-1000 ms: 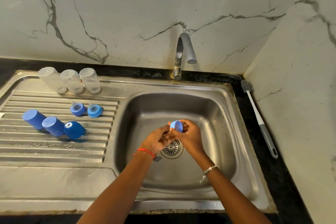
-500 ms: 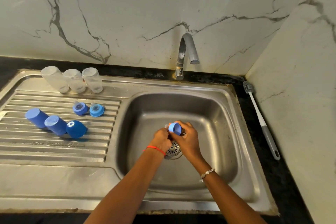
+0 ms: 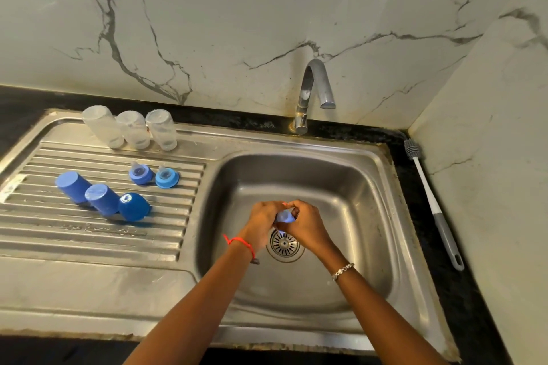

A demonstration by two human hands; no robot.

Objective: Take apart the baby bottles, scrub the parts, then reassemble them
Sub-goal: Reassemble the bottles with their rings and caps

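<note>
Over the steel sink basin (image 3: 350, 187), my left hand (image 3: 262, 221) and my right hand (image 3: 308, 224) both close around one small blue bottle ring with its teat (image 3: 285, 216), mostly hidden by my fingers, just above the drain (image 3: 284, 243). On the ribbed drainboard (image 3: 74, 234) three clear bottle bodies (image 3: 133, 129) stand upside down at the back. Two blue rings with teats (image 3: 154, 176) sit in front of them. Three blue caps (image 3: 102, 197) lie in a row at the left.
A curved steel tap (image 3: 314, 89) rises behind the basin, with no water running. A grey and white bottle brush (image 3: 431, 201) lies on the dark counter at the right, along the marble wall. Marble walls close the back and the right side.
My hands have turned and closed tighter around the blue ring, so less of it shows. The view has shifted slightly; the parts on the drainboard have not moved.
</note>
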